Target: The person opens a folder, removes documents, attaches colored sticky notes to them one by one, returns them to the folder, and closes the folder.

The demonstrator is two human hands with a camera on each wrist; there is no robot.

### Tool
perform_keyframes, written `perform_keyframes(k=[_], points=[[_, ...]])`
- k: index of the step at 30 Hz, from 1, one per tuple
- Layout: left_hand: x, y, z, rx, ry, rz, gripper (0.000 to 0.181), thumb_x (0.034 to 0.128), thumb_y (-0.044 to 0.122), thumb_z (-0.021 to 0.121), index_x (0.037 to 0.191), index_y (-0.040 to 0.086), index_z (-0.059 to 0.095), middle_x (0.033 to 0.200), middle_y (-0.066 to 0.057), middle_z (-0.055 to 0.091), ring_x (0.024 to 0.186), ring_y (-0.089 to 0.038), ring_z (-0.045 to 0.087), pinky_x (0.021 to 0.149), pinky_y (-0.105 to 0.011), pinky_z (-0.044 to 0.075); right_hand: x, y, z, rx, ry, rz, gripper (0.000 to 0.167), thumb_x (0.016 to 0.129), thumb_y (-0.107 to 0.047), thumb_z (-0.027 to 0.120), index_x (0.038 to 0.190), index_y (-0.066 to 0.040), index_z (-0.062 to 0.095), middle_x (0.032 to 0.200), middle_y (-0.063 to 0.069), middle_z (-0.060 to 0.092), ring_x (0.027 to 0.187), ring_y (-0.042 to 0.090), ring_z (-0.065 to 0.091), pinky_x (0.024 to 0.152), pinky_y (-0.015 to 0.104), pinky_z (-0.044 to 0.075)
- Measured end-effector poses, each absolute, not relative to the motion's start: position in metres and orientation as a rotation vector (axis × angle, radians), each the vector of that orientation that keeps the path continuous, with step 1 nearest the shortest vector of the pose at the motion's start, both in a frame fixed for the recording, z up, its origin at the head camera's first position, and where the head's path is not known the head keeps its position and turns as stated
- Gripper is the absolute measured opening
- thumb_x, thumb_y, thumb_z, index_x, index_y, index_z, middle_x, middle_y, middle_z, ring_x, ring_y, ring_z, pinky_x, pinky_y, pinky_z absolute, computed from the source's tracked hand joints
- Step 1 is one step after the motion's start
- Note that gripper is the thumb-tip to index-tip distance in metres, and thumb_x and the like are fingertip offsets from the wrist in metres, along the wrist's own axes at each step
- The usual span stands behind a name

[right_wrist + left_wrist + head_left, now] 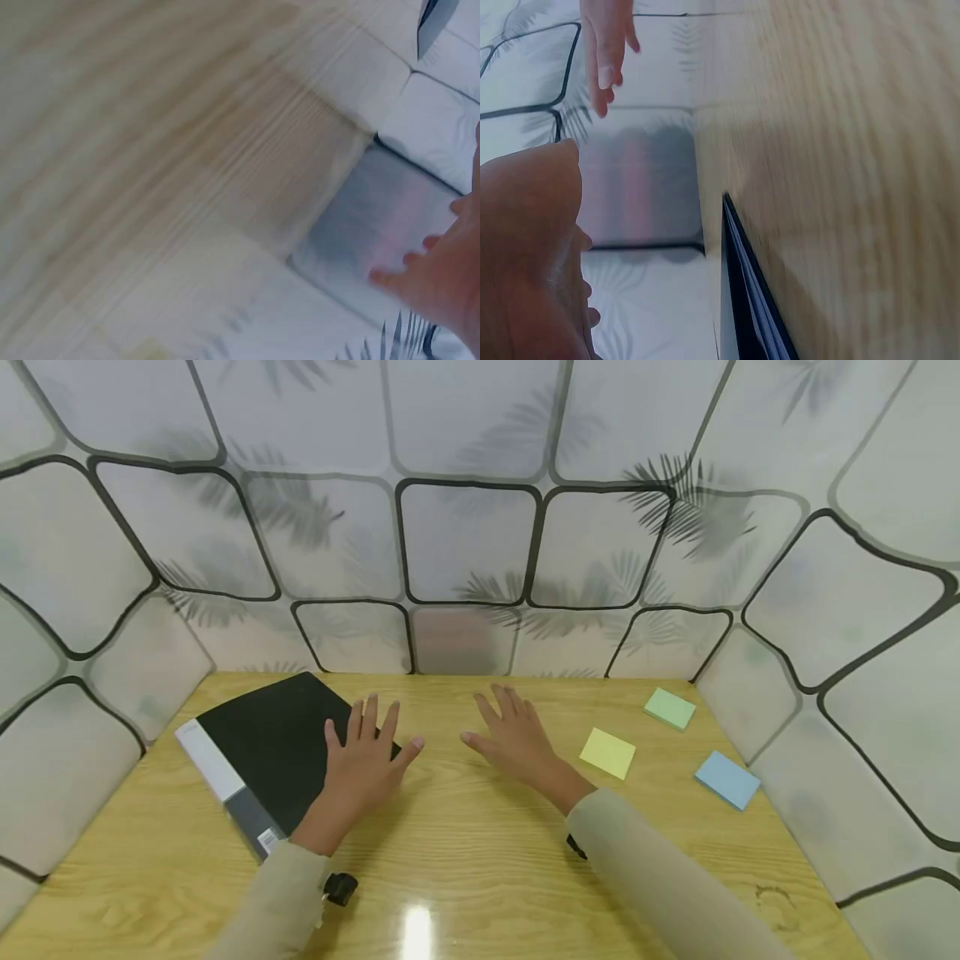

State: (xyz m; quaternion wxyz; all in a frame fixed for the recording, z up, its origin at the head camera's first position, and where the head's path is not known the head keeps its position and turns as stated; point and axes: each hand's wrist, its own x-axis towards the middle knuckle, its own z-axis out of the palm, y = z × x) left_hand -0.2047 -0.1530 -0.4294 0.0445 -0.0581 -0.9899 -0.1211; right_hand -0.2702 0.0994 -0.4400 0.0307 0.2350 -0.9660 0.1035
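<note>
My left hand (363,768) is held above the right edge of a black folder (262,743), fingers spread and holding nothing. The folder lies aslant on the table, with a white and grey spine strip on its left. In the left wrist view the folder's edge (754,300) shows sheets between its covers, below the hand (532,247). My right hand (517,739) hovers over the table with straight, spread fingers. Nearest to it is a yellow sticky note pad (607,753). The right wrist view shows this hand (435,277) apart from the tabletop.
A green sticky note pad (670,708) and a blue one (727,780) lie at the right of the wooden table (450,860). Patterned fabric walls (468,543) enclose the back and both sides.
</note>
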Motion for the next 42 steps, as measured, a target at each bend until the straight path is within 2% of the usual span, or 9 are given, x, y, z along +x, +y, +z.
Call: perform_keyframes(k=[4,11,17,22,29,34,42], points=[[-0.186,-0.181,-0.427,-0.144,-3.002,-0.457,0.081,0.1032,0.064,0.033,0.163,0.012,0.015,0.169,-0.021,0.001,0.154,-0.044,0.003,0.116,-0.073,0.004,-0.278,0.073,-0.439,0.949,-3.011,0.411,0.077,0.103,-0.063,0.036,0.164,-0.022,0.012,0.169,0.011,0.009,0.156,0.031,0.012,0.124,0.052,0.021],[-0.152,-0.233,-0.436,-0.076,-3.019,-0.456,0.084,0.1029,0.063,0.038,0.161,0.004,0.019,0.164,-0.032,0.009,0.147,-0.054,0.012,0.109,-0.077,0.017,-0.289,0.023,-0.446,1.271,-3.039,0.258,0.077,0.103,-0.064,0.032,0.164,-0.025,0.006,0.171,0.006,0.005,0.158,0.024,0.005,0.126,0.044,0.017],[-0.139,-0.259,-0.444,0.016,-3.093,-0.542,0.092,0.1011,0.067,0.036,0.160,0.000,0.016,0.161,-0.037,0.004,0.146,-0.059,0.008,0.105,-0.081,0.016,-0.292,-0.009,-0.455,1.398,-3.065,0.279,0.079,0.100,-0.071,0.028,0.164,-0.030,0.007,0.171,-0.003,0.002,0.158,0.018,0.000,0.127,0.040,0.015],[-0.133,-0.276,-0.453,0.046,-3.136,-0.548,0.096,0.0991,0.068,0.042,0.157,-0.006,0.020,0.158,-0.041,0.005,0.143,-0.062,0.006,0.105,-0.081,0.016,-0.290,-0.023,-0.461,1.460,-3.100,0.231,0.075,0.100,-0.071,0.026,0.163,-0.034,0.005,0.171,-0.008,0.002,0.158,0.017,0.000,0.127,0.039,0.012],[-0.128,-0.286,-0.463,-0.017,-3.171,-0.726,0.094,0.1009,0.057,0.051,0.152,-0.015,0.020,0.153,-0.049,0.002,0.140,-0.069,0.000,0.110,-0.078,0.009,-0.281,-0.025,-0.461,1.501,-3.086,-0.008,0.070,0.103,-0.066,0.024,0.163,-0.030,0.012,0.170,-0.007,0.004,0.158,0.019,0.003,0.128,0.041,0.007],[-0.128,-0.279,-0.465,-0.096,-3.161,-0.786,0.091,0.1006,0.054,0.054,0.152,-0.014,0.022,0.154,-0.047,0.003,0.141,-0.068,-0.001,0.109,-0.078,0.007,-0.269,-0.011,-0.464,1.447,-3.092,-0.034,0.070,0.104,-0.065,0.026,0.163,-0.028,0.014,0.171,-0.004,0.005,0.158,0.018,0.004,0.127,0.042,0.011],[-0.124,-0.254,-0.465,-0.216,-3.117,-0.775,0.085,0.0994,0.048,0.059,0.152,-0.011,0.028,0.156,-0.044,0.007,0.143,-0.065,0.003,0.109,-0.079,0.012,-0.244,0.024,-0.467,1.346,-3.120,0.068,0.072,0.105,-0.061,0.028,0.163,-0.021,0.015,0.171,0.003,0.006,0.158,0.018,0.005,0.127,0.040,0.011]])
